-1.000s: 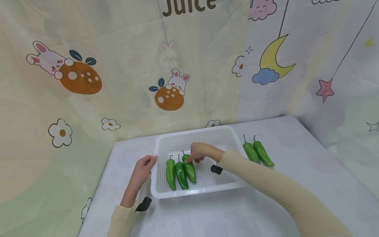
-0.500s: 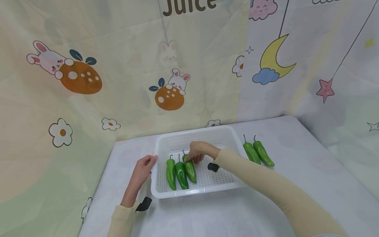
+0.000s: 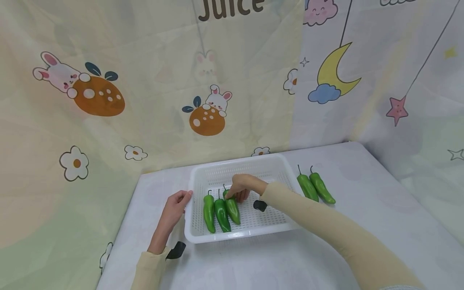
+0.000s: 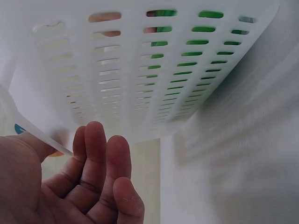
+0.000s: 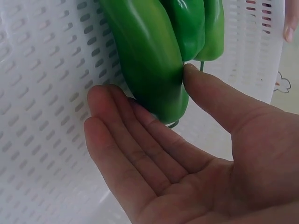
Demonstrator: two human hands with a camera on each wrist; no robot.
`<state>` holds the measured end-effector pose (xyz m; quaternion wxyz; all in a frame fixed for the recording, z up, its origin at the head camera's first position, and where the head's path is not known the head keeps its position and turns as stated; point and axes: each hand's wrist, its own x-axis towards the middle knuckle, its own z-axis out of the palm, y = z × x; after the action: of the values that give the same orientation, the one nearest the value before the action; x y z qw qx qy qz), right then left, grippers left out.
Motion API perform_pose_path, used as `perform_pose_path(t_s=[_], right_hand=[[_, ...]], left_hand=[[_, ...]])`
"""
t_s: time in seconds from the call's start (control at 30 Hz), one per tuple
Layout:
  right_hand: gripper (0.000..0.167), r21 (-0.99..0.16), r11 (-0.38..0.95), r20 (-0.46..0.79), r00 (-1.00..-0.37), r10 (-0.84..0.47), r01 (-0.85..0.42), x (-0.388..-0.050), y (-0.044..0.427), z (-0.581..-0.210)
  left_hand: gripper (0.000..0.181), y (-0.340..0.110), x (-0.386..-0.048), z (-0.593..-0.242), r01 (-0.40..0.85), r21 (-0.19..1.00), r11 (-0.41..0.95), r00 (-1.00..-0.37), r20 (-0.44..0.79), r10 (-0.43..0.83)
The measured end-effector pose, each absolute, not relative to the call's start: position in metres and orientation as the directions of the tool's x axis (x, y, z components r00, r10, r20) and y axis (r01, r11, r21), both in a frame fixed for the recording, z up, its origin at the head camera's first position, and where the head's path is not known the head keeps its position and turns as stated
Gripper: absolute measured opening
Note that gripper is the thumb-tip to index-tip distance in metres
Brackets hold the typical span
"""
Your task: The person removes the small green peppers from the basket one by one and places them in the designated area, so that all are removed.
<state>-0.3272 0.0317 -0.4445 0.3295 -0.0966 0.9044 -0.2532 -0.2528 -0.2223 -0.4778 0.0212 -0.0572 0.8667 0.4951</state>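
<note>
"On the table [image 3: 253, 266], what does the head view show?"

"A white basket [image 3: 243, 234] with three green peppers [image 3: 222, 216] in it, over on the left. Two loose peppers [image 3: 307, 187] lie on the table, just past the basket's right side. You don't see those two in the wrist views."

"What is the left hand [image 3: 176, 205] doing?"

"It holds the basket by the left rim [image 3: 188, 219]. The head view hides most of that grip. The left wrist view sees the outside of the basket, and the rim goes between the thumb [image 4: 35, 145] and the fingers [image 4: 95, 158]. Bits of green show through the little slots [image 4: 191, 53] too."

"And the right hand [image 3: 243, 186]?"

"It reaches down into the basket. From above, its back covers most of its fingers. The right wrist view shows the palm, with the thumb on one side of the right pepper [image 5: 149, 56] and the fingers [image 5: 140, 144] on the other. They pinch it."

"Which part?"

"Near the stem [image 5: 174, 124]. The long part sticks out past the fingers, and its tip points toward the person."

"Where is that pepper?"

"Inside the basket, just beside the darker middle pepper [image 5: 190, 32]. The left pepper [image 5: 214, 32] is past that one."
</note>
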Motion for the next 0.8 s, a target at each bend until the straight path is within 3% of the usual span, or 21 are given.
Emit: perform_pose_path(t_s=[0.33, 0.8], right_hand=[[0.032, -0.568, 0.822, -0.553, -0.758, -0.345, 0.04, -0.325, 0.035, -0.447], [0.027, -0.643, 0.752, -0.604, -0.703, -0.377, 0.149, -0.331, 0.045, -0.447]], left_hand=[[0.037, -0.222, -0.253, -0.478, -0.115, 0.857, 0.502, -0.993, -0.093, -0.07], [0.036, -0.222, -0.253, -0.479, -0.113, 0.867, 0.486, -0.993, -0.09, -0.071]])
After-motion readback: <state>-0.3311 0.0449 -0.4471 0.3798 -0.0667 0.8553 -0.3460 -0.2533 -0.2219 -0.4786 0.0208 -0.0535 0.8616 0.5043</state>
